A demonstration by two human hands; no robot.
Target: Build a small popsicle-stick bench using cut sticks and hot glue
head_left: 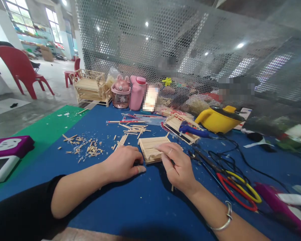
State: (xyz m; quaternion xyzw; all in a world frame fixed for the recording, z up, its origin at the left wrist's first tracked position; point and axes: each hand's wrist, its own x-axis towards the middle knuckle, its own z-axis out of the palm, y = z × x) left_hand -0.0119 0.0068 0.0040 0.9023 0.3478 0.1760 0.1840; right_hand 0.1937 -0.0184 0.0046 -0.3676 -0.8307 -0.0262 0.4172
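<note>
A small panel of wooden sticks [153, 144] lies on the blue table in front of me. My left hand [125, 163] rests at its left edge, fingers loosely bent and thumb apart, with nothing visible between them. Over the panel's right front part is my right hand [177, 164], its thumb and forefinger close around a short wooden stick [154, 156] at the front edge. Below that palm another stick end [172, 188] pokes out; whether the hand holds it is hidden.
Stick offcuts [92, 147] and loose sticks [134, 128] lie left and behind. A blue glue gun [194, 130] leans on another stick frame [175, 124]. Scissors [237, 190] and black cables lie right. Behind stand a yellow pot [219, 119], pink bottle [137, 93] and mesh screen [140, 43].
</note>
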